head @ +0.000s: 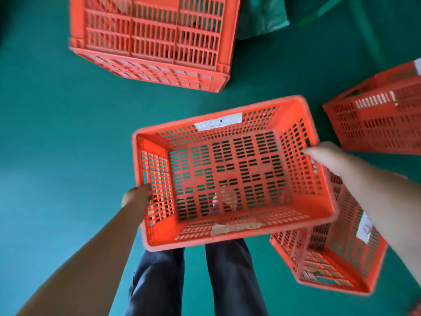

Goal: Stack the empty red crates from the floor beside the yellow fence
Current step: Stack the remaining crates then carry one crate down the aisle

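Observation:
I hold an empty red slatted crate (230,172) above the green floor, open side up, with a white label on its far wall. My left hand (136,197) grips its left wall, fingers curled through the handle slot. My right hand (328,156) grips its right rim. Another red crate (330,254) lies on its side on the floor at lower right, partly under the held one. A third red crate (378,119) stands at the right. At the top, a large red crate (152,39) lies tipped.
Green floor (57,133) surrounds everything. A green bag or sheet (262,19) lies behind the top crate. My dark trouser legs (193,281) are below the held crate. No yellow fence is in view.

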